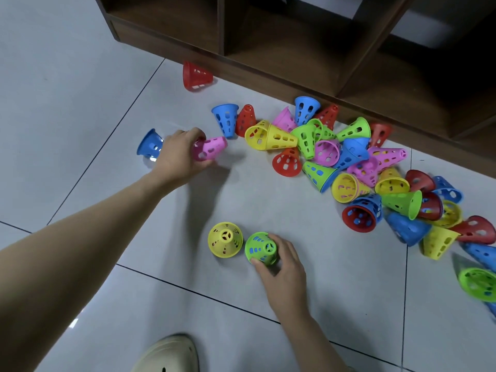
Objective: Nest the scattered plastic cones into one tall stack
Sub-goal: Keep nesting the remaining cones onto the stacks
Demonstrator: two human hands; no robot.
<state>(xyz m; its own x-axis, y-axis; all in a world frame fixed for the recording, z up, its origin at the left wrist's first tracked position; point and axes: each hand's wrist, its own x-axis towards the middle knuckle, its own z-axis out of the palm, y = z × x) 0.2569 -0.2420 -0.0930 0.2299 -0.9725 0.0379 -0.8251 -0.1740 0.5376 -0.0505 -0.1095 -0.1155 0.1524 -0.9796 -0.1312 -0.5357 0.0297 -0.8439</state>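
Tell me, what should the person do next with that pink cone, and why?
Probably carry the pink cone, gripped by the left hand, over and drop it onto the upright green cone that the right hand steadies, since it lies on its side, unstacked.

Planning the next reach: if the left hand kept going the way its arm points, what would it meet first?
Past the pink cone that the left hand grips, probably the upturned blue cone; depth is unclear.
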